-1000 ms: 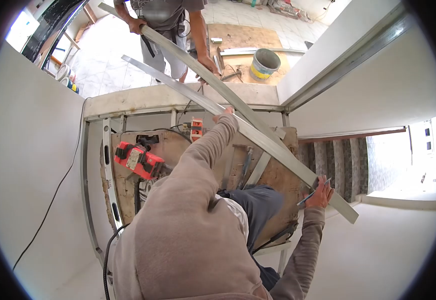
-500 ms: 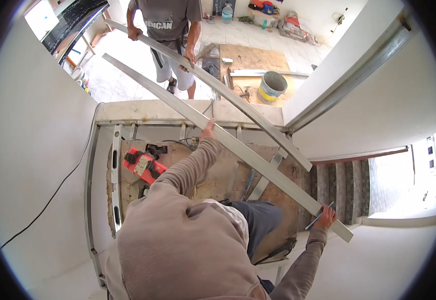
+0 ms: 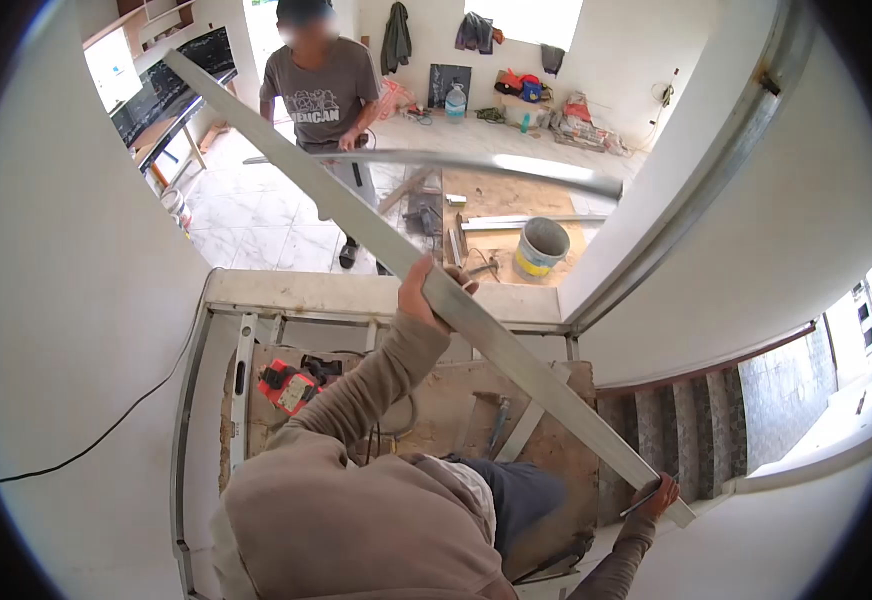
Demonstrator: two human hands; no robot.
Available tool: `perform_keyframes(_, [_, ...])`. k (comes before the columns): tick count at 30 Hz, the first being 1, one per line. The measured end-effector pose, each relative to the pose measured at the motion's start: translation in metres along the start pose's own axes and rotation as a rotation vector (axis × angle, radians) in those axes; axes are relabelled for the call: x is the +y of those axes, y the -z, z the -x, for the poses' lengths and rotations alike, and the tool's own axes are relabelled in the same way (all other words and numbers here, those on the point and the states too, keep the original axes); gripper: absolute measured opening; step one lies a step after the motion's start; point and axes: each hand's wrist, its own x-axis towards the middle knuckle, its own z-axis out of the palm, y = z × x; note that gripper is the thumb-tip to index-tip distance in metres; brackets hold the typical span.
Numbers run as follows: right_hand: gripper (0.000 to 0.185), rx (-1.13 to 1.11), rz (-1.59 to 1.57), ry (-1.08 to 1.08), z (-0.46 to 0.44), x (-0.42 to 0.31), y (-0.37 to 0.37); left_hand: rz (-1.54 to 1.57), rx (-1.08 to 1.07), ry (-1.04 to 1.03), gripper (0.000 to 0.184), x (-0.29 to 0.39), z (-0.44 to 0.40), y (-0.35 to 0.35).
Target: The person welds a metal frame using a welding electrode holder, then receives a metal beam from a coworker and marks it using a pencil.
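A long pale metal profile runs diagonally from the upper left to the lower right. My left hand is wrapped round its middle. Near its lower right end my right hand grips it, with a thin pencil-like tool between the fingers. Beyond the ledge, a co-worker stands with a hand at a second metal profile, which lies roughly level across the view. Below my left arm is a wooden board with a hammer on it.
A red tool and a spirit level are at the left of the board. The pale ledge crosses in front. A bucket stands beyond it. Stairs descend at the right. A black cable hangs along the left wall.
The profile in my hands has been raised toward the co-worker's side. The co-worker's profile has swung away from mine to a nearly level position. The view has tilted up, showing more of the room.
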Motion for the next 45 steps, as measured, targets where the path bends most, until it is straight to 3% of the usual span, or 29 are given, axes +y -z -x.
perform_keyframes(6, [0.032, 0.118, -0.032, -0.1, 0.018, 0.01, 0.024, -0.043, -0.182, 0.011, 0.029, -0.011, 0.011, -0.072])
perform_keyframes(11, [0.027, 0.227, 0.022, -0.154, 0.04, 0.02, 0.05, -0.024, -0.31, 0.058, 0.037, -0.024, 0.031, -0.118])
perform_keyframes(18, [0.023, 0.34, 0.065, -0.286, 0.075, 0.022, 0.089, -0.054, -0.444, 0.156, 0.034, -0.053, 0.043, -0.171])
perform_keyframes(29, [0.033, 0.613, 0.371, -0.4, 0.104, 0.031, 0.147, -0.027, -0.73, 0.346, 0.03, -0.11, 0.052, -0.277])
perform_keyframes(32, [0.032, 0.606, 0.408, -0.405, 0.102, 0.002, 0.178, -0.021, -0.785, 0.345, 0.033, -0.13, 0.06, -0.306])
perform_keyframes(35, [0.031, 0.615, 0.422, -0.476, 0.105, -0.007, 0.186, -0.036, -0.87, 0.193, 0.037, -0.16, 0.051, -0.329])
perform_keyframes(37, [0.032, 0.658, 0.459, -0.518, 0.116, -0.011, 0.187, -0.074, -0.817, 0.084, 0.038, -0.167, 0.061, -0.34])
perform_keyframes(42, [0.041, 0.603, 0.616, -0.602, 0.14, -0.012, 0.215, -0.202, -0.785, 0.14, 0.041, -0.193, 0.063, -0.34])
perform_keyframes(45, [0.047, 0.619, 0.518, -0.458, 0.15, -0.001, 0.225, -0.881, -1.102, -1.375, 0.034, -0.212, 0.005, -0.306])
